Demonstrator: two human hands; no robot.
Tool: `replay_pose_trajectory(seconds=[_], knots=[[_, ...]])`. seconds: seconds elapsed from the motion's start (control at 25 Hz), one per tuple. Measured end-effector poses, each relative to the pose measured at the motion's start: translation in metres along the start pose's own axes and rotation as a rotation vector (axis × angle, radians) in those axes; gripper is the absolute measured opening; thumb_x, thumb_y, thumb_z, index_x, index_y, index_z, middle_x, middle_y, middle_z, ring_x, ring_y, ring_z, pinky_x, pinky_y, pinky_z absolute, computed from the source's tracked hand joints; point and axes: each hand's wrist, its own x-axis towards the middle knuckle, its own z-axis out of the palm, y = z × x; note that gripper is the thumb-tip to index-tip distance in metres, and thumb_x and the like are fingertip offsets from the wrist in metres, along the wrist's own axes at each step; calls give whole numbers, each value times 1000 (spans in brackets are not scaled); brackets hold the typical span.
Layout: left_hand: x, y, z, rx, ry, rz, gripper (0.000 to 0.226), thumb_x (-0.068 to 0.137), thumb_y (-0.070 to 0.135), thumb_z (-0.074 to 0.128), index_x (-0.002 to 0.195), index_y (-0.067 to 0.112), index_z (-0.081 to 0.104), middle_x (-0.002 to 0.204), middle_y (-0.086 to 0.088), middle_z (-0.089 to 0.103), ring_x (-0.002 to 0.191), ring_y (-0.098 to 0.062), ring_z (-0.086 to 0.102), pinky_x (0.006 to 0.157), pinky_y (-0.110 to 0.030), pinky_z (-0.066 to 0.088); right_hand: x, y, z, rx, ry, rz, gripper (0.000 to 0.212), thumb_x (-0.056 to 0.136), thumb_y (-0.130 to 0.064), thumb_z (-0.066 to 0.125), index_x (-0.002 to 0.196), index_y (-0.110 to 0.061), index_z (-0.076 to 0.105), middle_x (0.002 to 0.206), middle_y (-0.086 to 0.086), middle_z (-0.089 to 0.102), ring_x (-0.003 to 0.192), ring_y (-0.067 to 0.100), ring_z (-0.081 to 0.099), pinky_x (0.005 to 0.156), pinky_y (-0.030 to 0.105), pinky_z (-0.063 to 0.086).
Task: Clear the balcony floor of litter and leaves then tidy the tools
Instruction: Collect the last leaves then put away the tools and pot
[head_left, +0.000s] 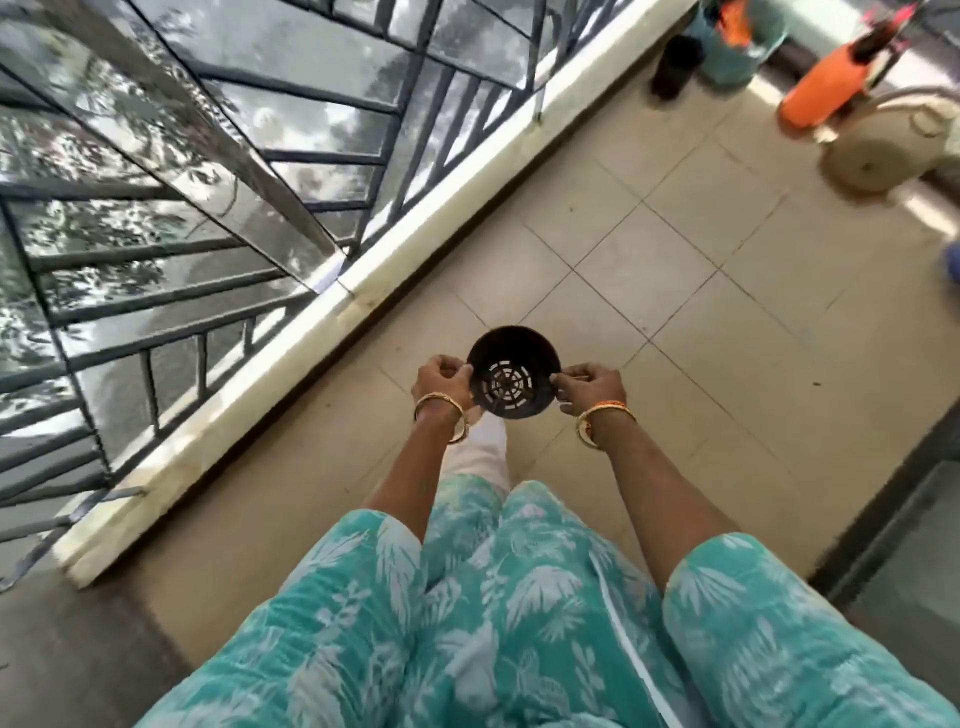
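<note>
Fingers (464, 372) of my left hand (441, 382) pinch the left rim of a small black plastic plant pot with a slotted round base (511, 376), while those of my right hand (592, 387) pinch the opposite rim, so both hands are closed on the pot from either side. I hold it in the air in front of me, well above the beige tiled balcony floor (675, 291), mouth towards the camera, so that the inside and the drainage slots can be seen; light shows through the slots and I can make out no soil or leaves in it, which I judge is the reason for the two-sided hold: to inspect or shake it out before putting it away. Gold bangles (441, 415) ring both wrists, and teal leaf-print sleeves (753, 597) cover my forearms' upper part. To the left runs the pale raised kerb (322, 322) carrying the dark metal railing (291, 156). At the far corner, well apart from the pot, stand an orange spray bottle (826, 93), a pale round-based container (878, 150) just beside it, and a teal pot (737, 47), blurred; I judge this to be where the tools are gathered and where the pot belongs. No litter is plainly visible on the floor shown.
</note>
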Motion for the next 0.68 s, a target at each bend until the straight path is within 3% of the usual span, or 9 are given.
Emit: replay_pose_trajectory(seconds=[0.12, 0.28, 0.4, 0.52, 0.68], knots=[[22, 59, 39, -22, -15, -18, 23, 82, 6, 68, 66, 19, 56, 74, -10, 63, 80, -34, 66, 70, -56, 57, 45, -40, -14, 33, -64, 66, 21, 77, -10, 74, 69, -11, 54, 78, 20, 63, 65, 25, 61, 63, 36, 53], [50, 129, 91, 44, -63, 4, 20, 81, 1, 67, 74, 17, 56, 73, -10, 63, 72, -27, 63, 73, -52, 57, 96, -102, -41, -40, -22, 90, 26, 72, -9, 78, 63, -10, 54, 72, 19, 64, 67, 30, 65, 72, 46, 57], [65, 189, 129, 117, -166, 1, 20, 84, -2, 63, 92, 13, 54, 76, -12, 61, 61, -21, 60, 62, -38, 59, 146, -153, -72, -50, 6, 38, 27, 67, -8, 81, 60, -11, 56, 65, 15, 63, 69, 35, 67, 72, 49, 57], [85, 243, 175, 161, -272, 30, 13, 84, -5, 63, 85, 7, 58, 67, -10, 60, 43, -11, 57, 47, -23, 51, 195, -199, -101, -2, 77, 8, 26, 66, -10, 83, 56, -14, 59, 63, 14, 63, 66, 33, 67, 73, 51, 57], [118, 317, 254, 186, -246, 6, 10, 82, -4, 67, 92, -1, 65, 63, -11, 60, 44, -15, 54, 57, -28, 53, 265, -256, -137, 88, 159, 36, 19, 70, -9, 79, 67, -9, 61, 73, 14, 65, 67, 27, 64, 75, 43, 57]])
